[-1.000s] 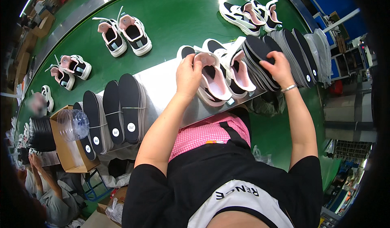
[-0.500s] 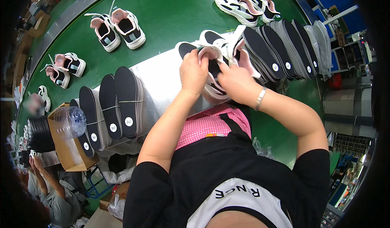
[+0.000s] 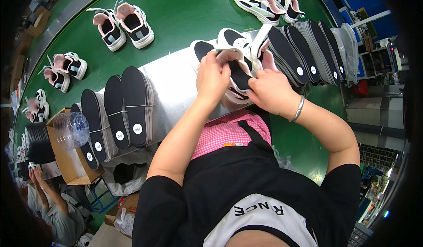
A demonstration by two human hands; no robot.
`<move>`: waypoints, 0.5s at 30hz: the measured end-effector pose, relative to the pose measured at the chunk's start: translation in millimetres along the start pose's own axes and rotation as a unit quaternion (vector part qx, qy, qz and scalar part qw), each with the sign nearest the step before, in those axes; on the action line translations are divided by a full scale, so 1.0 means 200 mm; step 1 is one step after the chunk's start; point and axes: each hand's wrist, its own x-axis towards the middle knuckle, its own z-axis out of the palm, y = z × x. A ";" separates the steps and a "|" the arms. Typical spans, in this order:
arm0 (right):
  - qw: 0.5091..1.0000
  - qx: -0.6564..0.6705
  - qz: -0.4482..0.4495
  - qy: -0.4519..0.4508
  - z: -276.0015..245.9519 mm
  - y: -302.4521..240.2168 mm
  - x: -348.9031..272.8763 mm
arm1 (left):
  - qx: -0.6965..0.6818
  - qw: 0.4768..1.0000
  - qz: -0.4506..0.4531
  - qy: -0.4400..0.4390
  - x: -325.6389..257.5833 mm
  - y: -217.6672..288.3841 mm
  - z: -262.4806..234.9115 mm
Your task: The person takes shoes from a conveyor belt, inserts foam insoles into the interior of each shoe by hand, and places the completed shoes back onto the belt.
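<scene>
A sneaker in black and white with pink lining [image 3: 229,55] lies tilted on the metal plate [image 3: 172,82] in front of me. My left hand [image 3: 212,77] is closed on the left side of its collar, thumb near the opening. At the heel end, my right hand [image 3: 273,93] grips the rim, fingers curled and partly hidden. Inside the opening a black insole surface [image 3: 240,77] shows. Its matching sneaker [image 3: 231,36] rests against it on the right, white tongue raised, partly covered by my right hand.
Banded stacks of black insoles [image 3: 137,101] stand left; more insole stacks [image 3: 286,53] stand right. Sneaker pairs sit on the green belt [image 3: 185,18], including a pair at upper right [image 3: 260,5]. Far left are a carton [image 3: 66,159], a plastic bottle [image 3: 70,130] and another person's hands [image 3: 37,176].
My right hand has drawn back toward me and to the right along the shoe's rim. More of the black inside now shows. My left hand stays on the collar.
</scene>
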 end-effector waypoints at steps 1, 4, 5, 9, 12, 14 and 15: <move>0.998 -0.032 -0.030 0.038 0.01 -0.01 0.01 | -0.008 1.000 -0.004 0.002 -0.01 -0.01 0.00; 0.996 -0.038 -0.056 0.063 0.10 -0.01 0.08 | -0.031 1.000 0.000 -0.004 -0.02 -0.02 0.00; 0.997 -0.028 -0.061 0.042 0.13 -0.01 0.10 | -0.032 0.999 0.001 -0.006 -0.02 -0.02 0.00; 0.996 -0.038 -0.069 0.042 0.20 -0.02 0.15 | -0.021 1.000 0.021 0.004 -0.04 -0.01 -0.01; 0.996 -0.013 -0.080 0.028 0.20 -0.01 0.20 | -0.023 0.999 0.032 0.006 -0.05 0.00 -0.02; 0.999 0.043 -0.029 -0.013 0.24 0.00 0.22 | -0.038 0.999 0.024 0.000 -0.05 0.00 0.00; 0.997 0.069 -0.007 -0.030 0.24 0.01 0.25 | -0.048 0.998 0.026 -0.001 -0.05 -0.01 0.00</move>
